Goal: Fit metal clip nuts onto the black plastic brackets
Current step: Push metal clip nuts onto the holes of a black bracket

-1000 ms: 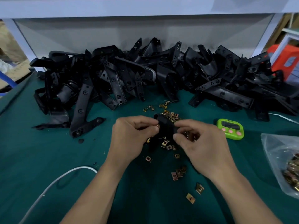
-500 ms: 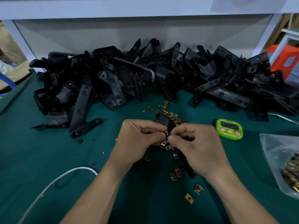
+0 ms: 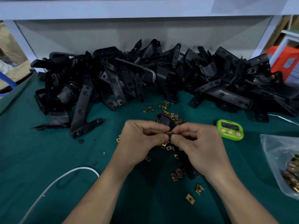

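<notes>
Both thumbs have drawn together since a second ago, and the bracket's near edge, open between my hands then, is now covered by my fingertips.

My left hand point(image 3: 142, 138) is curled around the black bracket point(image 3: 166, 121), whose far end sticks out just beyond my knuckles. My right hand point(image 3: 199, 143) pinches a brass-coloured clip nut point(image 3: 169, 134) right where the thumbs meet, against the bracket's edge. I cannot tell how far the nut has slid on, because my fingers hide the seat.

I judge this to be the fitting step itself: the clip is lined up and is being pressed over the plastic lip. Next it calls for a firm, square push with the right thumb while the left braces the part, until the nut's hole sits over the bracket's hole. If it goes on skewed it may jam or spring off.

Loose clip nuts point(image 3: 176, 174) lie just under and beyond my hands, with more in the plastic bag point(image 3: 275, 152) far to my right. The bracket pile point(image 3: 113, 81) sits well beyond my hands, and a green timer point(image 3: 229, 130) is near my right hand.
</notes>
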### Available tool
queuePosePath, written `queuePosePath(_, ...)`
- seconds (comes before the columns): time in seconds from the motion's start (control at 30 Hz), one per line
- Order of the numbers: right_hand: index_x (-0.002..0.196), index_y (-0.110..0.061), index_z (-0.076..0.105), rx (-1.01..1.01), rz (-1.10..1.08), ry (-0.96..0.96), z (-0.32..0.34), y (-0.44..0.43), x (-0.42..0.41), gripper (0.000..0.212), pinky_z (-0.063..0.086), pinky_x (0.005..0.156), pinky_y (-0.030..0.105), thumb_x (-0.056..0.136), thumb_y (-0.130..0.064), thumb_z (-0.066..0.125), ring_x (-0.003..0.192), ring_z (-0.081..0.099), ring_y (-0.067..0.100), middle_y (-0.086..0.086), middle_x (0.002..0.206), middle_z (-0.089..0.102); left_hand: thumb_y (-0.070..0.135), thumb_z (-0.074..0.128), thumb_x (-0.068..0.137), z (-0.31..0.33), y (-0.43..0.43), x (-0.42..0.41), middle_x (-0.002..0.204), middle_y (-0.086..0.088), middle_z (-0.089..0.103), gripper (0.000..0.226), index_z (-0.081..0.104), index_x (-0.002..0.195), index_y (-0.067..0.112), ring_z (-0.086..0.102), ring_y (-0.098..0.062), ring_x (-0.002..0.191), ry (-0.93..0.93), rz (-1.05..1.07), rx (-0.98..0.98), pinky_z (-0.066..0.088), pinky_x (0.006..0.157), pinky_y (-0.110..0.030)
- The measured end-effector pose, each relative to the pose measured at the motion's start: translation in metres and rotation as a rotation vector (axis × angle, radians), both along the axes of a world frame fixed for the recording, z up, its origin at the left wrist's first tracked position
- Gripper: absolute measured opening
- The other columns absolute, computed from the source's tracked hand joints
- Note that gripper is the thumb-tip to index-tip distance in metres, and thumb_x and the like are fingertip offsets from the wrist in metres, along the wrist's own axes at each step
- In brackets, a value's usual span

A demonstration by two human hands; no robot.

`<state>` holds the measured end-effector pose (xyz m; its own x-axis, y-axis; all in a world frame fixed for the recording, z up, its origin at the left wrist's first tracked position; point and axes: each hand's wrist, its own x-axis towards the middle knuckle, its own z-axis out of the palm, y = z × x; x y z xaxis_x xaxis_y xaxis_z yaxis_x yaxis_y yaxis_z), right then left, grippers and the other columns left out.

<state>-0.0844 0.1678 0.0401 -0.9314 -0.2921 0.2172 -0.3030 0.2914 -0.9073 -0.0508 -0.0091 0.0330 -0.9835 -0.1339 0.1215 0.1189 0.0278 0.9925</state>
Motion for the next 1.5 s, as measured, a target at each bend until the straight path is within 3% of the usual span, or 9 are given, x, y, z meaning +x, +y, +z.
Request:
queuePosePath(0.37, 0.090, -0.036, 0.080, 0.019, 0.105, -0.081, -0.003, 0.004, -0.006, 0.014, 0.048, 0.060, 0.012, 0.091, -0.024, 0.073, 0.064, 0.068, 0.002, -0.009, 0.066, 0.073, 0.017, 0.084, 0.080, -0.005, 0.001, 0.001, 0.079, 0.012, 0.078, 0.017, 0.082, 0.087, 0.032, 0.075, -0.006, 0.075, 0.072, 0.095, -0.279, 0.056, 0.067, -0.018)
queuePosePath(0.53, 0.103, -0.030, 0.080, -0.032, 0.191, -0.160, -0.006, 0.003, -0.007, 0.022, 0.048, 0.061, 0.012, 0.095, -0.013, 0.070, 0.065, 0.069, 0.004, -0.004, 0.072, 0.076, 0.015, 0.084, 0.081, -0.001, 0.002, 0.003, 0.072, 0.014, 0.076, 0.020, 0.081, 0.081, 0.034, 0.069, 0.002, 0.067, 0.112, 0.178, -0.303, 0.049, 0.061, -0.011)
queuePosePath(0.77, 0.092, -0.026, 0.082, -0.177, 0.179, -0.241, -0.011, 0.003, -0.010, 0.018, 0.046, 0.064, 0.038, 0.090, -0.032, 0.065, 0.079, 0.064, 0.048, 0.010, 0.079, 0.077, 0.012, 0.090, 0.074, 0.002, 0.007, 0.009, 0.084, 0.018, 0.076, 0.028, 0.083, 0.091, 0.032, 0.073, -0.003, 0.077, 0.155, 0.182, -0.367, 0.056, 0.067, -0.015)
queuePosePath(0.87, 0.091, -0.032, 0.081, -0.202, 0.124, -0.206, -0.009, 0.001, -0.009, 0.019, 0.046, 0.061, 0.033, 0.095, -0.021, 0.066, 0.072, 0.071, 0.033, 0.005, 0.081, 0.078, 0.012, 0.089, 0.075, 0.001, 0.004, 0.006, 0.080, 0.016, 0.077, 0.024, 0.083, 0.085, 0.033, 0.073, -0.003, 0.074, 0.115, 0.255, -0.281, 0.055, 0.064, -0.016)
queuePosePath(0.97, 0.085, -0.039, 0.080, 0.120, 0.051, 0.056, -0.006, 0.005, -0.006, 0.020, 0.052, 0.065, 0.017, 0.089, -0.021, 0.075, 0.073, 0.070, 0.001, -0.020, 0.078, 0.075, 0.013, 0.089, 0.074, 0.001, -0.005, 0.001, 0.076, 0.010, 0.078, 0.026, 0.083, 0.083, 0.037, 0.074, -0.010, 0.073, 0.045, 0.361, -0.147, 0.057, 0.067, -0.025)
queuePosePath(1.07, 0.092, -0.040, 0.080, 0.278, -0.009, 0.152, -0.004, 0.004, 0.001, 0.032, 0.047, 0.071, 0.004, 0.083, -0.009, 0.076, 0.083, 0.066, -0.009, -0.028, 0.080, 0.072, 0.004, 0.085, 0.077, 0.001, -0.012, -0.002, 0.079, 0.000, 0.079, 0.029, 0.084, 0.084, 0.033, 0.073, -0.011, 0.075, 0.029, 0.344, 0.033, 0.057, 0.072, -0.023)
queuePosePath(1.27, 0.109, -0.036, 0.076, 0.303, -0.284, 0.188, -0.006, 0.000, -0.001, 0.022, 0.041, 0.079, 0.005, 0.089, -0.029, 0.073, 0.090, 0.061, 0.002, -0.009, 0.097, 0.070, 0.007, 0.077, 0.086, 0.000, -0.015, -0.003, 0.075, 0.004, 0.073, 0.024, 0.084, 0.096, 0.028, 0.060, -0.007, 0.066, -0.044, 0.225, 0.200, 0.050, 0.068, -0.014)
queuePosePath(1.37, 0.120, -0.029, 0.073, 0.521, -0.337, 0.158, -0.010, -0.002, 0.001, 0.037, 0.046, 0.079, 0.025, 0.086, -0.045, 0.075, 0.095, 0.058, 0.016, -0.010, 0.088, 0.054, 0.016, 0.078, 0.085, 0.001, -0.013, -0.002, 0.075, -0.002, 0.072, 0.018, 0.083, 0.100, 0.025, 0.062, -0.009, 0.066, -0.031, 0.175, 0.242, 0.052, 0.066, -0.016)
queuePosePath(1.5, 0.104, -0.030, 0.074, 0.689, -0.289, 0.135, -0.007, -0.004, -0.001, 0.029, 0.040, 0.070, 0.030, 0.086, -0.052, 0.071, 0.088, 0.050, 0.017, -0.015, 0.076, 0.047, 0.022, 0.075, 0.080, 0.002, -0.012, -0.002, 0.086, -0.011, 0.077, 0.023, 0.082, 0.102, 0.019, 0.073, -0.015, 0.074, -0.041, 0.148, 0.328, 0.057, 0.065, -0.020)
